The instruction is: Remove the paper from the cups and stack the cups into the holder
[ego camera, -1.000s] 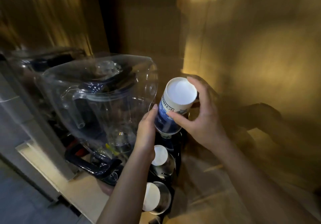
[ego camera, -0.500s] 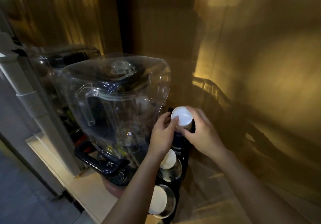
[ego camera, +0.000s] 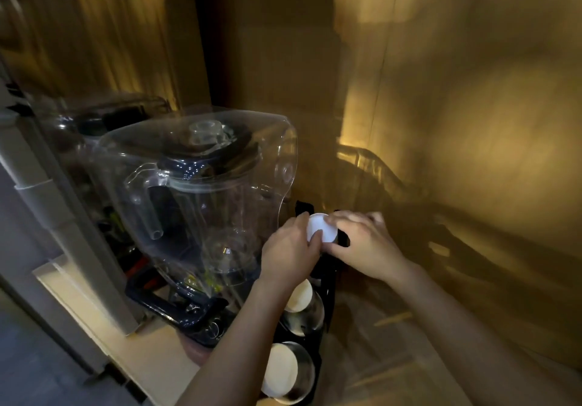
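Observation:
An upside-down stack of paper cups (ego camera: 322, 230) shows only its white bottom at the far slot of the black cup holder (ego camera: 329, 292). My left hand (ego camera: 289, 248) grips it from the left and my right hand (ego camera: 365, 245) from the right. Most of the stack is sunk in the slot and hidden by my fingers. Two nearer slots hold metal-rimmed tubes with white cup bottoms: one cup stack (ego camera: 300, 295) in the middle and another cup stack (ego camera: 278, 371) closest to me. No loose paper wrapping is visible.
A big clear-covered blender (ego camera: 201, 204) stands directly left of the holder on a pale shelf (ego camera: 104, 311). A second clear appliance (ego camera: 104, 119) sits behind it. Dim wooden panels (ego camera: 472, 122) close in the back and right. A grey frame (ego camera: 47, 216) runs down the left.
The cup stack was held tilted above the holder, with its blue printed side showing. Both hands have lowered it into the far slot, so only the white bottom shows.

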A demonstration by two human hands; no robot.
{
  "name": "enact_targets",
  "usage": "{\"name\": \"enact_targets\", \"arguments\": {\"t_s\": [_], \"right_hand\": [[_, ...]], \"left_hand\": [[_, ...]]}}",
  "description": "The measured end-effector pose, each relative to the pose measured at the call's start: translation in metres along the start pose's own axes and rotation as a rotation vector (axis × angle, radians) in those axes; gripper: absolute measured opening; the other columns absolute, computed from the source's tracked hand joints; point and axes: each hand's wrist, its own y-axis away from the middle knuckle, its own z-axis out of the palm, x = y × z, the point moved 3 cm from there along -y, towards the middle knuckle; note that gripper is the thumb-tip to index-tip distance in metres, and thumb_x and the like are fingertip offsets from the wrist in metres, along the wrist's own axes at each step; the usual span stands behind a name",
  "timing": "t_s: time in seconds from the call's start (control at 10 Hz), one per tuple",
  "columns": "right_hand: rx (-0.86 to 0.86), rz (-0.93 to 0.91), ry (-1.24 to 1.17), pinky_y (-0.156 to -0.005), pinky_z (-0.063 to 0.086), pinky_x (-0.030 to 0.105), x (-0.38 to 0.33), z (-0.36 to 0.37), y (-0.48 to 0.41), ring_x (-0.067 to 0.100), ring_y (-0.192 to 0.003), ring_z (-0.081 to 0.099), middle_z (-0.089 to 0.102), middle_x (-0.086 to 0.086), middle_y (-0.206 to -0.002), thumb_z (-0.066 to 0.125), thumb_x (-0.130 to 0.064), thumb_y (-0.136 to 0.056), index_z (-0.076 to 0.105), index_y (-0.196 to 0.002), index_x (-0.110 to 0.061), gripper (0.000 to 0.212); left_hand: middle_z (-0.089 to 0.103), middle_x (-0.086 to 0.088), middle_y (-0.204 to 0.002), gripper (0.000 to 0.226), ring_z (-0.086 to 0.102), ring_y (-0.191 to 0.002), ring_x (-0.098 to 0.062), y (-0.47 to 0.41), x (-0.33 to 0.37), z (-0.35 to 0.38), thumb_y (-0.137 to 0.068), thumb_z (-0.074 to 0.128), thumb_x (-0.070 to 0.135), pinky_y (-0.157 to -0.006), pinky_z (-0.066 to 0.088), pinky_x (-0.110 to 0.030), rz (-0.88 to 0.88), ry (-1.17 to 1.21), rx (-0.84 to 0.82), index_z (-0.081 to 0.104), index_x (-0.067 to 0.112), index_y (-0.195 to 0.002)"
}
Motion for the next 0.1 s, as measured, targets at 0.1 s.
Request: {"name": "enact_targets", "arguments": {"t_s": [0.1], "right_hand": [[0.071,-0.039,-0.007,-0.093,0.022,0.034,0.0044,-0.0251,0.0021,0.014,-0.124,0.039,0.049,-0.004,-0.133,0.056,-0.045,-0.082,0.046,-0.128,-0.027,0.05]], "left_hand": [[0.058,-0.007,-0.131,0.05,0.056,-0.117,-0.026,-0.0098,0.0151,-0.0138,-0.091,0.05,0.04,-0.09,0.046,-0.037,0.07,0.027,0.094,0.046,0.016,-0.134]]}}
